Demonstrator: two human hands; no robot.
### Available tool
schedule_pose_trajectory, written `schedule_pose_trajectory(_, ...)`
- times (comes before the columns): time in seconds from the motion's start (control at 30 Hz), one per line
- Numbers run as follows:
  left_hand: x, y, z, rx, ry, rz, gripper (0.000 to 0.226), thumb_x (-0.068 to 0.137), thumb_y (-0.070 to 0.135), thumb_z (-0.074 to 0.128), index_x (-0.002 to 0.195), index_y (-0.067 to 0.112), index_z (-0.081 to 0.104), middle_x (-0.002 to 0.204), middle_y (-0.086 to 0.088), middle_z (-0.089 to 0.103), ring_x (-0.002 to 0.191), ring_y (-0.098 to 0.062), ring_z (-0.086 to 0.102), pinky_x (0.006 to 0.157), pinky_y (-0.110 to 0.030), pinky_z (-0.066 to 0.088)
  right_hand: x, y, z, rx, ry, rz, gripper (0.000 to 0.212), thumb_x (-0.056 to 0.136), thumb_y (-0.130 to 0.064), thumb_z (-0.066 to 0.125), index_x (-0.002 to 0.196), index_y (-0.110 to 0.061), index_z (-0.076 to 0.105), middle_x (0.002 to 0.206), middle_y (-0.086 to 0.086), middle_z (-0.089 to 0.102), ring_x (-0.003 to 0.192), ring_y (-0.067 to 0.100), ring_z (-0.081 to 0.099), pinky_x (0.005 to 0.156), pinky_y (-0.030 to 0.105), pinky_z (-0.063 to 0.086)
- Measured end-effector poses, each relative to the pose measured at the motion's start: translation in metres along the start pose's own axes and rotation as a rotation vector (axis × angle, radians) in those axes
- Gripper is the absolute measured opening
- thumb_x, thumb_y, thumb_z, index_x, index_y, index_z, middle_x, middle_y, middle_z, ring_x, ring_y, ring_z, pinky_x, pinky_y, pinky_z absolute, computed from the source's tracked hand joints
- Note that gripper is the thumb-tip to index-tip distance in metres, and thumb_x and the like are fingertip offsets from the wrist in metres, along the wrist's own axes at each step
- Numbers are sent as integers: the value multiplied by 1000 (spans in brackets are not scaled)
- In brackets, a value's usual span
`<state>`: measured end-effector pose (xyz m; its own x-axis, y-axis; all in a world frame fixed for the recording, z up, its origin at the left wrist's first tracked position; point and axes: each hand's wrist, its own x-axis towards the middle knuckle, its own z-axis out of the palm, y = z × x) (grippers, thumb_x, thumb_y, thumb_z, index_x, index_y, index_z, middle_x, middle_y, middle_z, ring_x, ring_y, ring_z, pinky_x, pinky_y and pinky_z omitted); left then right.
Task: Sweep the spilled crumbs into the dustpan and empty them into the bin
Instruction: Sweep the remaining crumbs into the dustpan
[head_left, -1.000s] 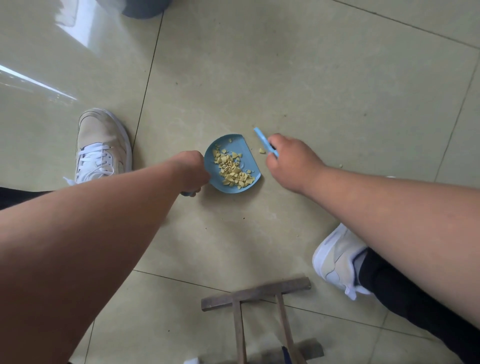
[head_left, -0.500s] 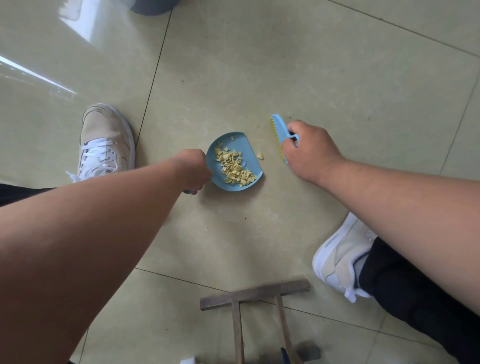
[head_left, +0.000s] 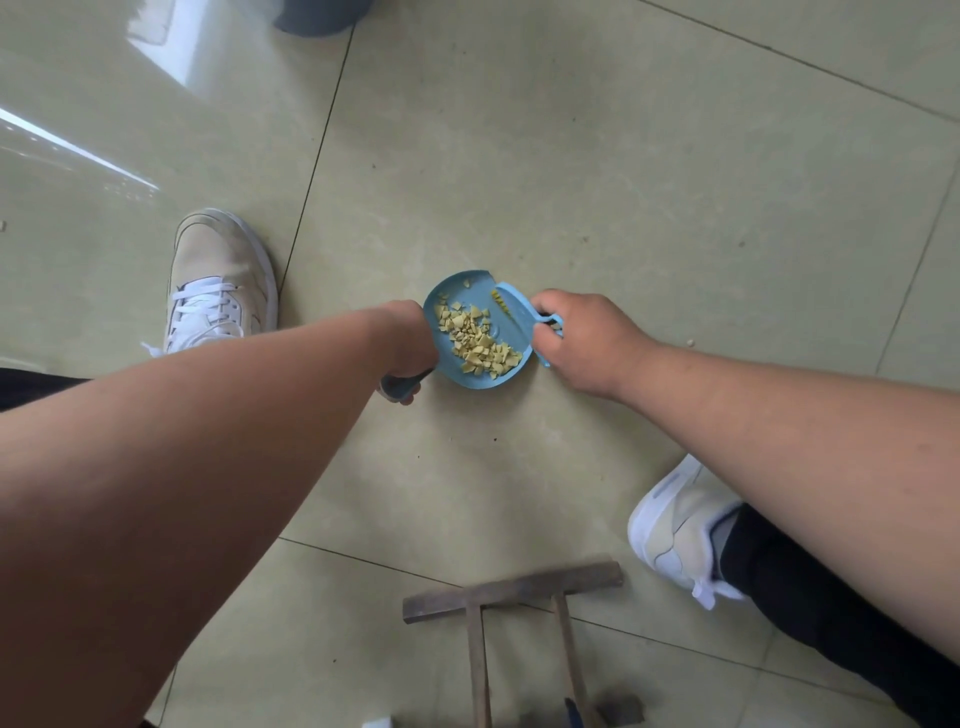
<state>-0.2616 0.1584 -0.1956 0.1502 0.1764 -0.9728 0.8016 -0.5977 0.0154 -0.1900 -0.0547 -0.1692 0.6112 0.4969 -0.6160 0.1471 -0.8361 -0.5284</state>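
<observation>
A small blue dustpan (head_left: 470, 376) lies flat on the tiled floor, holding a pile of yellow crumbs (head_left: 475, 340). My left hand (head_left: 413, 345) grips its dark blue handle at the pan's left side. My right hand (head_left: 584, 340) holds a small blue brush (head_left: 517, 317) with yellow bristles, its head resting over the pan's open right edge. One stray crumb (head_left: 690, 342) lies on the floor to the right of my right wrist. The grey bin (head_left: 322, 15) shows partly at the top edge.
My left shoe (head_left: 218, 280) is planted left of the pan and my right shoe (head_left: 680, 530) sits at lower right. A wooden stool frame (head_left: 511, 590) stands on the floor just below. Another tiny crumb (head_left: 2, 226) lies at the far left.
My right hand swept the brush from the floor right of the pan onto the pan's edge, pushing the loose crumb in. The left hand kept the pan still.
</observation>
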Motion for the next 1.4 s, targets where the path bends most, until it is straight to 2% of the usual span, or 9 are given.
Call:
schedule_pose_trajectory(0.17, 3, -4, -5, 37, 103, 74, 20, 97, 13, 59, 81, 7, 69, 90, -14, 83, 78, -28, 80, 65, -35, 64, 4, 6, -17, 55, 72, -5, 19, 93, -20, 54, 104, -18, 69, 89, 7, 71, 82, 29, 64, 74, 37, 52)
schedule_pose_trajectory(0.3, 6, -9, -4, -44, -34, 58, 26, 93, 4, 48, 96, -11, 69, 69, -15, 79, 65, -29, 79, 50, -23, 54, 10, 10, -29, 59, 206, 57, 15, 90, -22, 53, 94, -17, 66, 81, 4, 68, 69, 23, 60, 63, 29, 48)
schedule_pose_trajectory(0.37, 4, -12, -6, -104, -42, 130, 25, 95, 3, 49, 108, -8, 67, 82, -23, 79, 60, -26, 79, 57, -33, 59, 10, 10, -30, 35, 205, 76, 13, 90, -22, 54, 93, -18, 66, 76, 1, 65, 60, 16, 55, 55, 24, 44)
schedule_pose_trajectory(0.47, 3, -16, -8, -141, 2, 184, 33, 98, 5, 51, 125, -13, 63, 103, -29, 78, 58, -25, 79, 61, -40, 64, 7, 10, -25, 1, 162, 74, 18, 89, -25, 56, 98, -18, 70, 81, 5, 69, 68, 24, 60, 63, 31, 50)
schedule_pose_trajectory(0.7, 1, -16, -9, -65, -40, 235, 34, 96, 3, 48, 121, -15, 64, 99, -27, 78, 63, -29, 81, 62, -42, 64, 3, -1, -7, 96, 31, 29, 14, 87, -22, 59, 90, -18, 72, 76, 0, 66, 66, 17, 53, 63, 29, 45)
schedule_pose_trajectory(0.87, -2, -16, -8, -72, -41, 228, 35, 96, 2, 47, 121, -16, 64, 99, -28, 79, 64, -29, 82, 78, -56, 65, 4, -1, -14, 176, 142, 109, 17, 85, -25, 58, 87, -20, 74, 77, 0, 72, 65, 15, 60, 60, 25, 50)
schedule_pose_trajectory(1.17, -1, -16, -5, -33, 15, 228, 30, 98, 0, 48, 122, -7, 65, 97, -18, 81, 73, -31, 81, 63, -48, 63, 6, 10, -26, 171, 174, 143, 17, 85, -24, 57, 86, -22, 74, 68, -7, 65, 59, 9, 55, 54, 21, 43)
schedule_pose_trajectory(1.27, 2, -16, -2, -73, 59, 239, 23, 100, 5, 48, 121, 9, 56, 94, -20, 76, 67, -28, 69, 50, -32, 52, 11, 15, -35, 155, 271, 149, 19, 83, -26, 58, 86, -15, 73, 74, 3, 69, 65, 16, 55, 60, 26, 44)
schedule_pose_trajectory(1.4, 6, -10, 0, -131, 63, 247, 21, 99, 5, 46, 115, 8, 59, 97, -24, 77, 69, -30, 67, 54, -33, 52, 20, 37, -66, 109, 481, 190, 24, 85, -28, 56, 90, -9, 70, 80, 11, 69, 74, 26, 61, 69, 34, 51)
